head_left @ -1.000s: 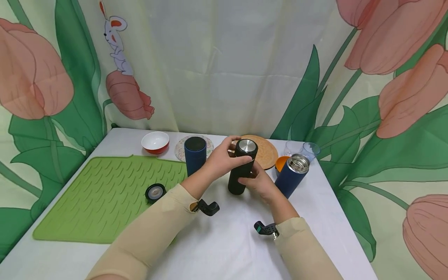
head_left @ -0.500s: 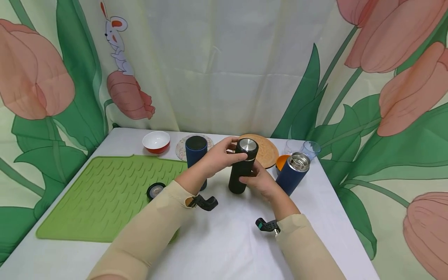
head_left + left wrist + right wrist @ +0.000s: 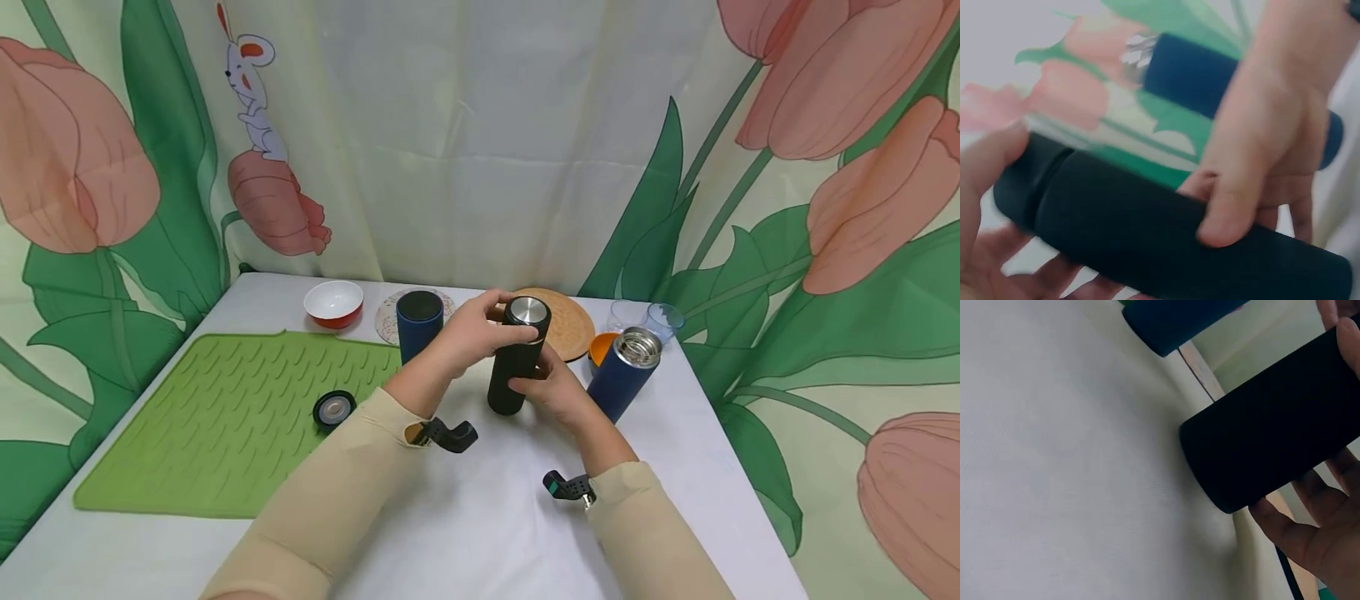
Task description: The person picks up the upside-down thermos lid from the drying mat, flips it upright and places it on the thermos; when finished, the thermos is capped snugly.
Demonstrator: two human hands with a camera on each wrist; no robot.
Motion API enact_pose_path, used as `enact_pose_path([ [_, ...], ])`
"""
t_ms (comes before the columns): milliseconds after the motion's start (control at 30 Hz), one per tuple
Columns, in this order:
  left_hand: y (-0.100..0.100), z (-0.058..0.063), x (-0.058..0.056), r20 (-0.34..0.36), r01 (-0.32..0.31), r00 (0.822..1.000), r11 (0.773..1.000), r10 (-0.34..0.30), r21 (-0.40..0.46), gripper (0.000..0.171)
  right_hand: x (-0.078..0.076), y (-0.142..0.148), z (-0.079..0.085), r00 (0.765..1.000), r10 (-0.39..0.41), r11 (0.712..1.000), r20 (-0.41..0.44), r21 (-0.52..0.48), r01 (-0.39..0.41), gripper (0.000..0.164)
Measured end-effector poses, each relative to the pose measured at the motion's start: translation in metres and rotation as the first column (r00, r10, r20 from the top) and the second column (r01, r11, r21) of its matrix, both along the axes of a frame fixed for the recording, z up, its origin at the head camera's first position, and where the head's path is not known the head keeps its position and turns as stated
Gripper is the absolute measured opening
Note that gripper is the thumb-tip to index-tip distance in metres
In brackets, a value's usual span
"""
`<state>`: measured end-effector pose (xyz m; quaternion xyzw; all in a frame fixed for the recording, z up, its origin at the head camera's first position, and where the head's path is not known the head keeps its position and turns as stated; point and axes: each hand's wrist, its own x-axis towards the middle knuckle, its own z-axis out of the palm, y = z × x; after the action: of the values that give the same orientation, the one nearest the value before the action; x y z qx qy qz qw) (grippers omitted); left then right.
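A black thermos [image 3: 512, 379] with a steel-topped lid [image 3: 529, 311] stands near the middle of the table, slightly tilted in the head view. My left hand [image 3: 474, 335] grips the lid, thumb across its near side. Lower down, my right hand [image 3: 561, 392] holds the thermos body; in the left wrist view its thumb presses the black side. To the right is an uncapped navy thermos [image 3: 624, 379], its steel neck showing. Left of my hands a capped blue thermos [image 3: 420, 327] stands partly behind my left arm. A loose black lid [image 3: 333, 410] lies upturned on the green mat [image 3: 225, 417].
Along the back stand a red-and-white bowl [image 3: 333, 303], a patterned round mat [image 3: 386, 321], a round wooden board [image 3: 573, 327], an orange bowl [image 3: 602, 347] and clear glasses [image 3: 664, 320]. A tulip-print curtain [image 3: 480, 167] hangs behind the table.
My left hand shifts slightly left at the lid, then back right. The lid stays on the black thermos, and my right hand keeps its hold with hardly any movement.
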<state>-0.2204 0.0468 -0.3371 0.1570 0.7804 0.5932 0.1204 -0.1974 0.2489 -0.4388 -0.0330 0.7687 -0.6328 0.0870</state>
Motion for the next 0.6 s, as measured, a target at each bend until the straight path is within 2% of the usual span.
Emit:
enact_pose_path([
  [67, -0.006, 0.0, -0.002, 0.045, 0.047, 0.998, 0.998, -0.049, 0.041, 0.065, 0.001, -0.002, 0.0, 1.0, 0.002, 1.0, -0.002, -0.013, -0.002, 0.079],
  [133, -0.005, 0.0, 0.001, 0.044, 0.041, 0.998, 0.999, -0.042, 0.029, 0.074, 0.002, -0.003, 0.0, 1.0, 0.004, 1.0, -0.002, -0.014, -0.004, 0.08],
  [200, 0.001, -0.001, 0.007, -0.004, -0.019, 1.0, 1.0, 0.019, -0.024, 0.084, 0.002, -0.002, 0.0, 1.0, 0.012, 1.0, -0.01, -0.013, -0.013, 0.08],
  [300, 0.014, -0.003, 0.016, -0.103, -0.134, 0.987, 0.984, 0.122, -0.115, 0.091, 0.004, -0.002, -0.002, 1.0, 0.006, 1.0, -0.019, -0.012, -0.006, 0.081],
  [367, 0.019, -0.004, 0.018, -0.151, -0.161, 0.979, 0.977, 0.14, -0.139, 0.087, 0.003, 0.0, -0.003, 0.999, 0.003, 1.0, -0.033, -0.011, -0.003, 0.08],
  [467, 0.016, -0.004, 0.015, -0.147, -0.114, 0.984, 0.988, 0.098, -0.107, 0.073, 0.004, 0.0, -0.003, 0.999, -0.003, 1.0, -0.032, -0.015, 0.003, 0.08],
  [600, 0.0, -0.003, 0.005, -0.031, 0.018, 0.999, 1.0, -0.017, 0.013, 0.067, 0.002, 0.0, -0.002, 0.999, 0.024, 1.0, -0.031, -0.017, -0.024, 0.078],
])
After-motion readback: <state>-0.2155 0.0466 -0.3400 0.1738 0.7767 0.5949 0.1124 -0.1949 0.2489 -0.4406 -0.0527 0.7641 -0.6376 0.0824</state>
